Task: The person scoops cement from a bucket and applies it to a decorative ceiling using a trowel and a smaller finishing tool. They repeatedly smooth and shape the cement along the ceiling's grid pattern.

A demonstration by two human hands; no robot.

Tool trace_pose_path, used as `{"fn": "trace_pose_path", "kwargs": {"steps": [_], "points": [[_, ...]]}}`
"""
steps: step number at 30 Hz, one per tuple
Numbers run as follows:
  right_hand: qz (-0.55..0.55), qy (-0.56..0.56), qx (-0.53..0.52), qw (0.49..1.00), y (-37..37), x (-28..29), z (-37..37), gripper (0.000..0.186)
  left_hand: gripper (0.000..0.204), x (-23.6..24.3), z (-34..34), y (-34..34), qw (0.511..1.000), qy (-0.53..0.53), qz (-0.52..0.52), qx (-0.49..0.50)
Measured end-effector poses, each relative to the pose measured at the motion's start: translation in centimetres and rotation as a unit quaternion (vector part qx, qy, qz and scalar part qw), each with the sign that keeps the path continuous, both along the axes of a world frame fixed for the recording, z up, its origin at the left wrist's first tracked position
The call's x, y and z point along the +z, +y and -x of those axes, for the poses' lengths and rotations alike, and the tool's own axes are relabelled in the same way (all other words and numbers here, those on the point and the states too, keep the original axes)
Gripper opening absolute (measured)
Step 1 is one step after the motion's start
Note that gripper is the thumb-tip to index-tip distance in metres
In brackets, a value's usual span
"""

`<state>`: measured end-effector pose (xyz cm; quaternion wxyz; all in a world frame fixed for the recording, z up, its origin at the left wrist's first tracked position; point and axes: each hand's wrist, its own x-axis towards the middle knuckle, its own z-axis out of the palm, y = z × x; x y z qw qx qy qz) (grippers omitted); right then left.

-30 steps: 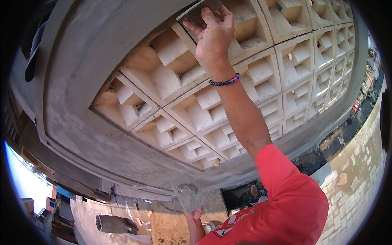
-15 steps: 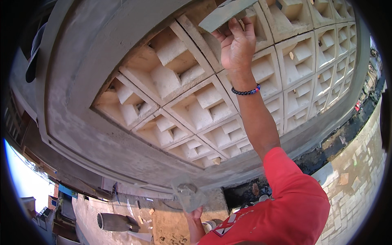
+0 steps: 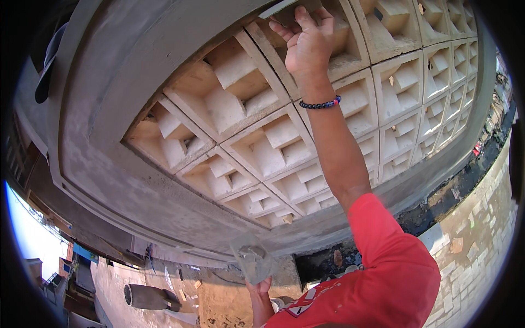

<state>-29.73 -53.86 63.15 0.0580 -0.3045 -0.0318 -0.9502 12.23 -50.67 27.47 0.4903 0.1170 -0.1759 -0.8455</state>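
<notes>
Raised high, my right hand (image 3: 310,46) with a beaded bracelet grips a flat, grey-green plastering trowel (image 3: 285,7). The trowel is seen nearly edge-on, against the upper border where the smooth grey plaster (image 3: 180,35) meets the cream breeze-block wall (image 3: 249,52). Its handle is hidden by my fingers. Low in front of my body, my left hand (image 3: 262,285) is closed under a square, see-through mortar board (image 3: 254,257). A small lump of grey mortar (image 3: 251,250) lies on that board.
A dark trench (image 3: 328,261) runs along the foot of the wall, with paving (image 3: 465,262) at the right. A dark bucket-like container (image 3: 145,297) lies on its side at the lower left, near brown ground (image 3: 224,303) with scraps. A dark cap (image 3: 50,65) shows at the far left.
My right hand has moved up and slightly left with the trowel, which has tilted from showing its broad face to nearly edge-on. The left hand and board have stayed almost in place.
</notes>
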Motion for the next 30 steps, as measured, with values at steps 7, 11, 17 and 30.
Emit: {"fn": "trace_pose_path", "kwargs": {"steps": [7,11,17,30], "points": [[0.002,-0.010,0.101,0.995,-6.1,-1.0,-9.1,0.033,0.034,0.6,0.4,0.2,1.000,-0.013,0.006,0.026],[-0.059,0.065,0.203,0.975,-6.5,-3.6,-12.4,0.034,0.036,0.7,0.5,0.1,0.999,-0.033,0.031,0.016],[0.078,0.021,0.092,0.992,-1.3,-5.1,-3.2,0.033,0.037,0.5,0.2,0.5,1.000,-0.019,0.014,0.005],[0.027,-0.038,0.019,0.999,1.2,0.3,3.6,0.035,0.034,-1.0,0.8,-0.6,0.999,-0.042,0.013,-0.001]]}}
